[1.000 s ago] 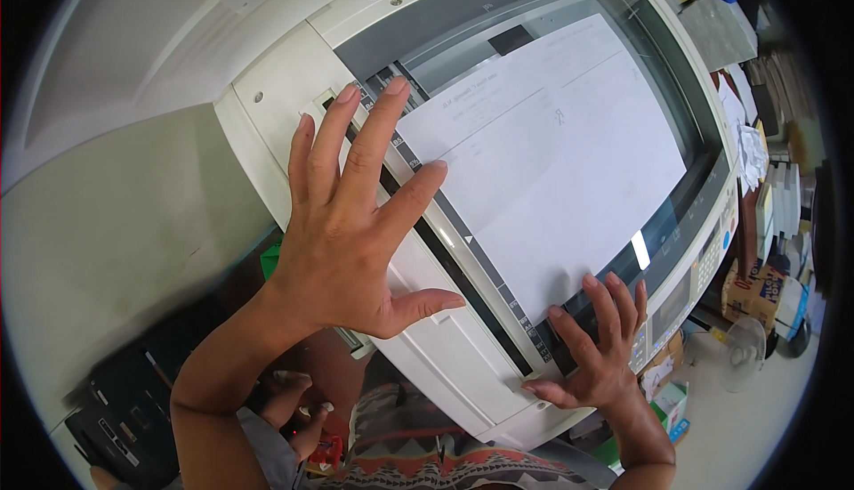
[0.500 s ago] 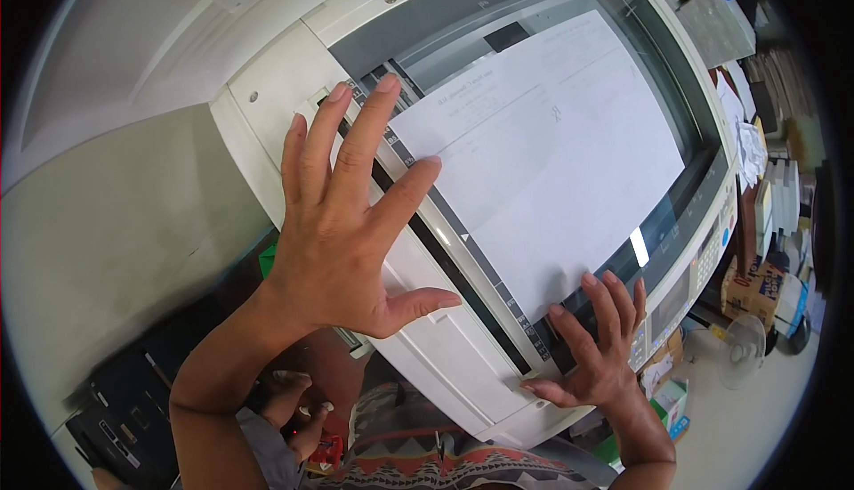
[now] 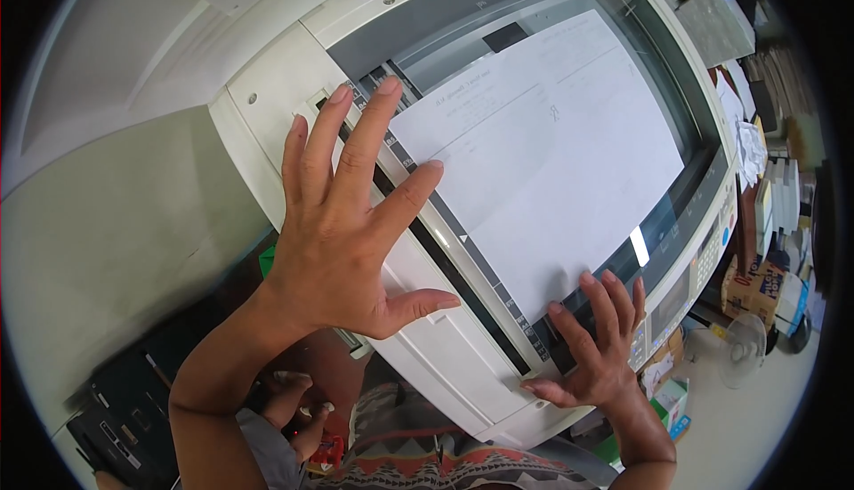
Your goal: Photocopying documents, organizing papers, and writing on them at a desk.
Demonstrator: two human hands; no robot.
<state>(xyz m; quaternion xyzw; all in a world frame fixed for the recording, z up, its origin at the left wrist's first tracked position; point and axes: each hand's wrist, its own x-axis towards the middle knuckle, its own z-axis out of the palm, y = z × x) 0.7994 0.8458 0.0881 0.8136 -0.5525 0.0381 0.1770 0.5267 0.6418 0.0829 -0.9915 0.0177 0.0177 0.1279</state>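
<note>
A white sheet of paper [image 3: 569, 170] with faint printing showing through lies on the glass of a white copier [image 3: 258, 134], beside the scale strip along its left. My left hand [image 3: 342, 232] is spread wide over that strip, one fingertip at the paper's left edge and the thumb over the white casing. At the sheet's lower corner, my right hand [image 3: 592, 356] has its fingers apart and slightly bent, their tips at the paper's edge, with the thumb on the frame below the glass. Neither hand grips anything.
The copier's button panel [image 3: 703, 267] runs down the right side. Beyond it are piled papers [image 3: 747, 147], a cardboard box [image 3: 752, 290] and a small fan [image 3: 743, 348]. Dark equipment [image 3: 116, 419] stands at lower left, near another person's bare limbs [image 3: 289, 401].
The copier, paper and my left hand appear slightly further left and up in the view. My hands stay in much the same place on the copier, fingers still apart.
</note>
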